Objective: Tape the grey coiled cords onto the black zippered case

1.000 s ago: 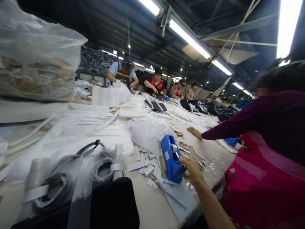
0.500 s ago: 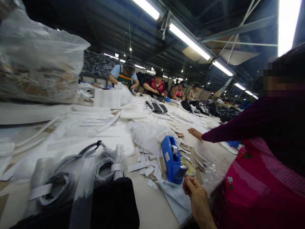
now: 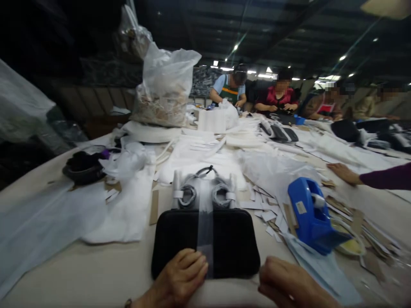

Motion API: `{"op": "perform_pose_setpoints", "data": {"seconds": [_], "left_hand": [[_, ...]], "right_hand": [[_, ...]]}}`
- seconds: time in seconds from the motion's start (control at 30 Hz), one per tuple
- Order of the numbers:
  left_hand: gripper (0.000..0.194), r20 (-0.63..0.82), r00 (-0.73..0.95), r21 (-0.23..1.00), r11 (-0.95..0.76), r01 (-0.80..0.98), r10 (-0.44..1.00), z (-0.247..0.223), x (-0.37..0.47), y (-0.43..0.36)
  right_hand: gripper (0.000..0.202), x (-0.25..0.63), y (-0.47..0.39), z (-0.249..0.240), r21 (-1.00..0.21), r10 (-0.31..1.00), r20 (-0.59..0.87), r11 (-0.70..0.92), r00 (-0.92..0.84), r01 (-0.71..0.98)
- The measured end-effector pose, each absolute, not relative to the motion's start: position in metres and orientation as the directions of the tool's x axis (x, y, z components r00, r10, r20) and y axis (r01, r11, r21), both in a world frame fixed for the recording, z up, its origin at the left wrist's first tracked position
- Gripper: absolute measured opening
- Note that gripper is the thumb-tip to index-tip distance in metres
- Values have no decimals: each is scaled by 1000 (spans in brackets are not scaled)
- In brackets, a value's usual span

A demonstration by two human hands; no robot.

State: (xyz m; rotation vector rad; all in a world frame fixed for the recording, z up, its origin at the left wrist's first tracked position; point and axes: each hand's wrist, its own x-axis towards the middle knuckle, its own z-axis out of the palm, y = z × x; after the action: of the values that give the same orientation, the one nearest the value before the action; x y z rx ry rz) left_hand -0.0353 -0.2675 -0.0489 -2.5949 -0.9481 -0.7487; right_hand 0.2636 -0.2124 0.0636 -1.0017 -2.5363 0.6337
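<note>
A black bag (image 3: 224, 244) lies flat on the table just in front of me, its grey wrapped handles (image 3: 205, 192) pointing away. A strip of clear tape (image 3: 205, 222) runs down its middle. My left hand (image 3: 181, 276) lies on the bag's near edge with its fingers together, beside the lower end of the tape. My right hand (image 3: 289, 286) hovers just off the bag's near right corner with curled fingers; whether it holds anything is hidden. To the right of the bag stands a blue tape dispenser (image 3: 310, 218).
White sheets (image 3: 128, 209) and paper scraps (image 3: 269, 209) cover the table. A black bowl-like object (image 3: 85, 167) sits at the left and a filled plastic sack (image 3: 163, 92) behind. A co-worker's hand (image 3: 345, 173) in a purple sleeve rests at right. Other people work at the far end.
My view has swung left and down onto the black bag. My right hand has left the tape dispenser and come near the bag. My left hand is now in view on the bag.
</note>
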Motion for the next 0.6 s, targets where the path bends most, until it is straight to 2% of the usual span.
{"op": "perform_pose_setpoints", "data": {"seconds": [0.07, 0.13, 0.23, 0.37, 0.5, 0.6], "left_hand": [[31, 549, 645, -74, -738, 671, 532, -46, -31, -261], [29, 564, 642, -70, -744, 664, 519, -50, -22, -251], [35, 645, 579, -31, -740, 672, 498, -64, -8, -241], [43, 740, 459, 55, -724, 687, 492, -80, -1, -240], [40, 724, 480, 44, -727, 685, 495, -74, -3, -241], [39, 702, 507, 29, -731, 682, 501, -66, -5, -242]], "right_hand": [[11, 225, -197, 72, -419, 522, 51, 785, -851, 456], [14, 193, -181, 66, -285, 376, -19, 886, -926, 366], [14, 163, -157, 44, -106, 252, -90, 959, -963, 261], [15, 144, -142, 31, 4, 239, -207, 970, -949, 244], [14, 131, -142, 39, -32, 327, -398, 929, -857, 369], [11, 126, -137, 45, -20, 429, -427, 876, -796, 482]]}}
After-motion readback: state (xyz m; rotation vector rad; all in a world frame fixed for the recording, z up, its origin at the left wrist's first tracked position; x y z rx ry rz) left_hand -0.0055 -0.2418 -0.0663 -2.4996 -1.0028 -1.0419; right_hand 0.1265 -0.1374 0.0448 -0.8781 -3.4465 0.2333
